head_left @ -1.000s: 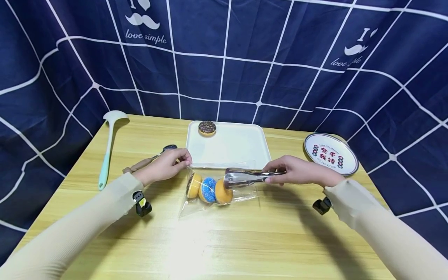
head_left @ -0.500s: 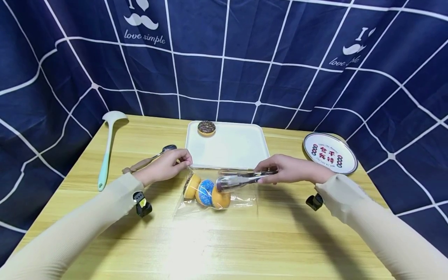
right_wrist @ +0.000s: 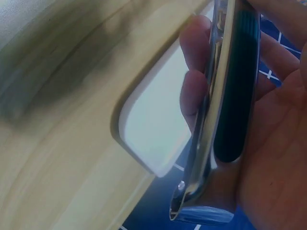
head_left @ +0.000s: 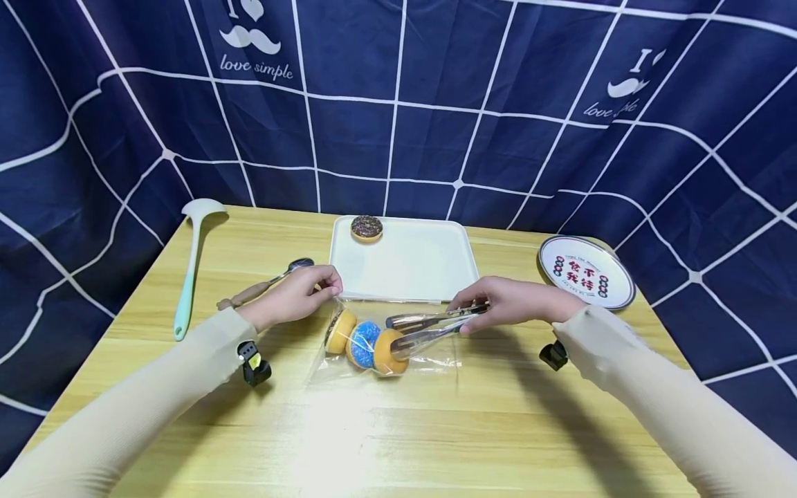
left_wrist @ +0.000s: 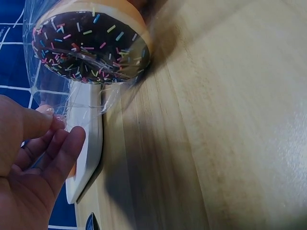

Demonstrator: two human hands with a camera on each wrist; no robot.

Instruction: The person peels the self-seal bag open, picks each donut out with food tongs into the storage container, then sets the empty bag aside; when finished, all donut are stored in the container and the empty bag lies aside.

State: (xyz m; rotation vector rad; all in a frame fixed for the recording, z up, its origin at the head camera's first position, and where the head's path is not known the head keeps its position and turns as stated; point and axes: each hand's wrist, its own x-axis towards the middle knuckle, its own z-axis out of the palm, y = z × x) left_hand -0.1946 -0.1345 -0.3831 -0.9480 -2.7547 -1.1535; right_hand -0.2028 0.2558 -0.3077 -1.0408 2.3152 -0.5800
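Thumb and fingers of my left hand [head_left: 301, 294] pinch the edge of a clear plastic bag [head_left: 432, 361]. Three doughnuts stand on edge in a row inside it: a chocolate-iced one [head_left: 340, 332], a blue-iced one [head_left: 363, 344] and one [head_left: 387, 356] showing its plain golden side. In the left wrist view the chocolate icing [left_wrist: 91, 48] shows coloured sprinkles. My right hand [head_left: 507, 302] grips metal tongs [head_left: 429, 332] that reach into the bag. The tong arms are spread; the nearer tip overlaps the golden doughnut. Dark inlaid tong handles [right_wrist: 237, 96] show in the right wrist view.
A white tray [head_left: 411, 259] with another chocolate doughnut [head_left: 367, 228] lies behind the bag. To the left are a ladle [head_left: 189, 277] with a mint handle and a wooden-handled utensil [head_left: 252, 290]. A printed plate [head_left: 585, 271] sits at the right.
The right hand has moved slightly left with the tongs, and the tong arms have spread apart. The bagged doughnuts have shifted a little left and toward me. The left hand has stayed put.
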